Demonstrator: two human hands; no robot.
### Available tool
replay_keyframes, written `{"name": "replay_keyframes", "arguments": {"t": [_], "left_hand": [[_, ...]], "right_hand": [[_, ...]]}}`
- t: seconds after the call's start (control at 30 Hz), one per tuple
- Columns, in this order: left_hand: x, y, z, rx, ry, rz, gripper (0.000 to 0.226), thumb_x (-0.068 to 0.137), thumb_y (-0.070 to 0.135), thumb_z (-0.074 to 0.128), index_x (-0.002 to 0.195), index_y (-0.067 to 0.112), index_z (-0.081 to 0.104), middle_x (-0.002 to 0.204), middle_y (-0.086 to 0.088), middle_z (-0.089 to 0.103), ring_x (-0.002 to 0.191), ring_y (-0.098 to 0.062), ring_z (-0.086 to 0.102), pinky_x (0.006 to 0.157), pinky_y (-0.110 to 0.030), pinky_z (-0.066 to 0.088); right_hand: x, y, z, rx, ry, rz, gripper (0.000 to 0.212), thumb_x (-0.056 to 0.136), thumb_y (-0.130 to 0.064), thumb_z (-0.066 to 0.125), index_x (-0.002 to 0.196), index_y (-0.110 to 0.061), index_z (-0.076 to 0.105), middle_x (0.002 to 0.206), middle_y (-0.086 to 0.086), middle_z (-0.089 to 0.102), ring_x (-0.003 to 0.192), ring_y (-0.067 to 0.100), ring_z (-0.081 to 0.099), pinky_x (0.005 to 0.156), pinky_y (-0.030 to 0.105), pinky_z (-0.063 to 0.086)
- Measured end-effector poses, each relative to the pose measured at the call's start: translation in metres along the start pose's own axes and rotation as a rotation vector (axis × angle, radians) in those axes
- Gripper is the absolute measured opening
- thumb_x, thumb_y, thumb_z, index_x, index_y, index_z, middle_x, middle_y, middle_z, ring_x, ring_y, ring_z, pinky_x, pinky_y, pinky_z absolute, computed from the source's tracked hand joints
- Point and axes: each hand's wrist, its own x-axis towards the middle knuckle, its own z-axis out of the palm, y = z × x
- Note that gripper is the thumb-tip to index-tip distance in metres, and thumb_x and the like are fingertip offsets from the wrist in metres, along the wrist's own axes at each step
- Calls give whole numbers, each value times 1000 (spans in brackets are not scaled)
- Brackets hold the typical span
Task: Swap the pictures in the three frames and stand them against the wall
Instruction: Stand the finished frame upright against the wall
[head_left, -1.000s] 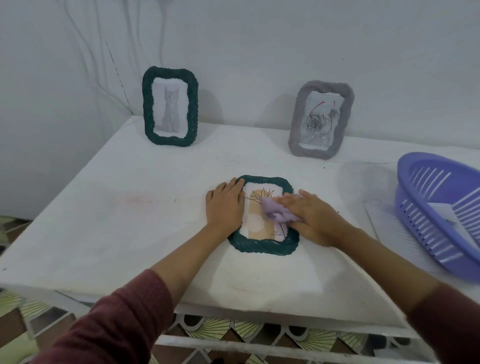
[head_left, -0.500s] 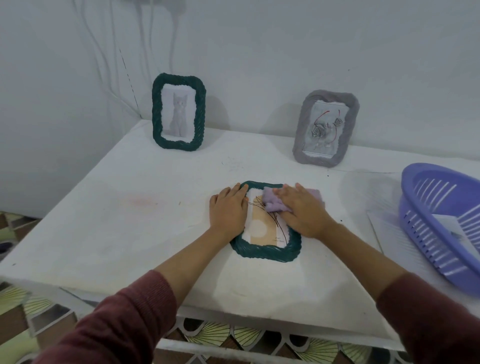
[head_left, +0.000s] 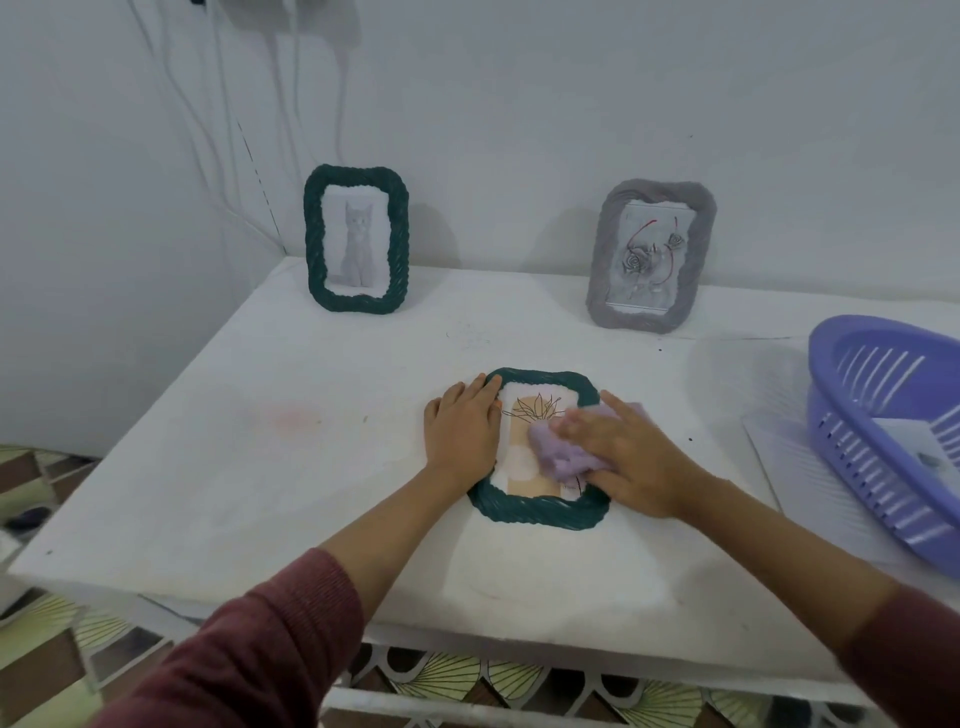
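Mid-picture, left hand lies flat on the green frame; blurred right hand, grip unclear, presses a cloth, half-hiding the picture; basket cut off right.

The lilac cloth under my right hand looks soft and fluffy. The flat green frame has a rough, rope-like rim; its picture is matt paper. The white surface is matt, the purple basket smooth plastic.
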Motion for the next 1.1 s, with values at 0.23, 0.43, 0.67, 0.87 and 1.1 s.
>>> {"name": "replay_keyframes", "arguments": {"t": [0.23, 0.43, 0.67, 0.87, 1.1], "left_hand": [[0, 0, 0, -18, -16, 3, 44, 101, 27, 24, 144, 29, 27, 154, 8, 27, 141, -18, 22, 113, -35, 16], [1, -2, -1, -50, -18, -13, 43, 101, 26, 24, 144, 29, 28, 153, 8, 29, 141, -17, 23, 114, -33, 16], [3, 1, -7, -198, -101, -96, 45, 100, 23, 20, 144, 31, 28, 153, 7, 27, 141, -18, 20, 116, -36, 13], [-29, 37, -43, -493, 147, -27, 60, 89, 56, 20, 145, 36, 18, 158, -2, 7, 146, -21, -7, 119, -44, -2], [-62, 65, -53, -389, -15, -57, 67, 79, 59, 37, 141, 42, 17, 154, -2, 9, 143, -32, 5, 114, -54, 19]], "right_hand": [[21, 3, -13, -140, 14, 208, 50, 88, -31, 30, 134, -20, 47, 138, -2, 52, 138, 15, 35, 115, 33, -6], [23, -58, 1, 109, -73, 135, 67, 81, -41, 17, 138, -16, 41, 144, -4, 45, 135, 11, 36, 116, 26, -4], [-25, -13, -17, -115, 147, 108, 43, 80, -28, 40, 114, -19, 65, 119, 1, 67, 112, 21, 63, 111, 34, 13], [14, -54, -77, 1229, 483, 869, 13, 92, -15, 46, 85, -14, 57, 89, 11, 63, 74, 18, 59, 64, 27, 46], [48, -93, -56, 1971, 170, 915, 44, 89, -43, 45, 113, -11, 64, 107, 13, 68, 94, 27, 65, 68, 33, 52]]}}
